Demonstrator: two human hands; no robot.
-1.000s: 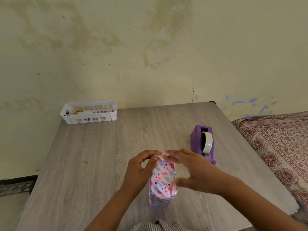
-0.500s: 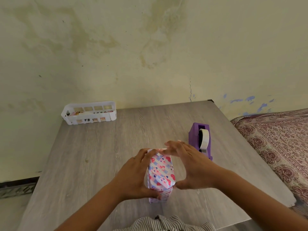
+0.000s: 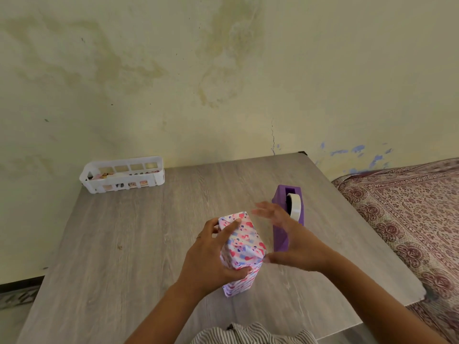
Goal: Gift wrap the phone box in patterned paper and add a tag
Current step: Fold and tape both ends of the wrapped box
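Head view: tall rectangular box in glossy heart-patterned paper (image 3: 242, 254) stands upright on grey woodgrain worktop (image 3: 129, 244).
Left hand (image 3: 211, 256): grips box.
Right hand (image 3: 290, 237): fingers spread, thumb touching box.
Purple plastic tape dispenser (image 3: 285, 219): just beyond.

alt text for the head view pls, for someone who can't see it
A person's left hand grips a box wrapped in pink and blue patterned paper, standing on end on a grey wooden table, while the open right hand hovers beside it. A purple tape dispenser stands just behind the right hand, and a white basket sits at the far left edge by the wall.
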